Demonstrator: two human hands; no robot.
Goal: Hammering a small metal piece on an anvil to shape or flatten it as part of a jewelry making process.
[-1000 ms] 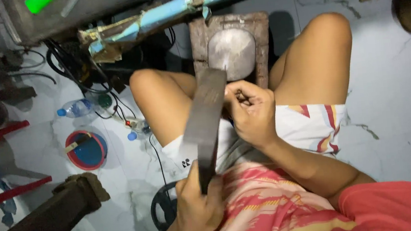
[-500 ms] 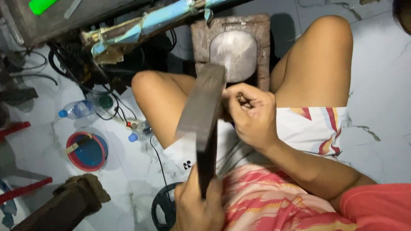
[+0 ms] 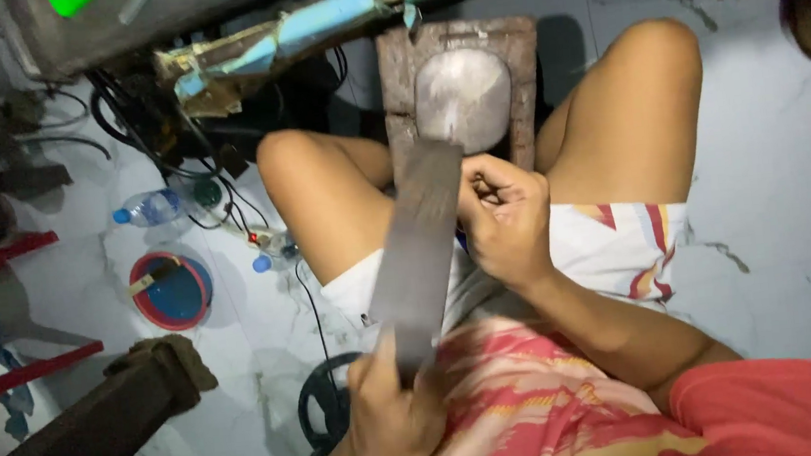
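While seated on the white floor (image 3: 782, 221):
Left hand (image 3: 394, 413): fingers gripped the flat metal bar (image 3: 422, 241).
Right hand (image 3: 506, 216): fingers curled shut; contents unclear.
Block (image 3: 461, 84): beyond the bar.

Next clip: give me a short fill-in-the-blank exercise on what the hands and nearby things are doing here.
1. The left hand grips the near end of a long flat dark ____.
2. The right hand is closed in a ____ beside the bar.
3. The round blue dish has a ____ rim.
4. A clear bottle with a blue cap lies on the ____.

Missing words: bar; fist; red; floor
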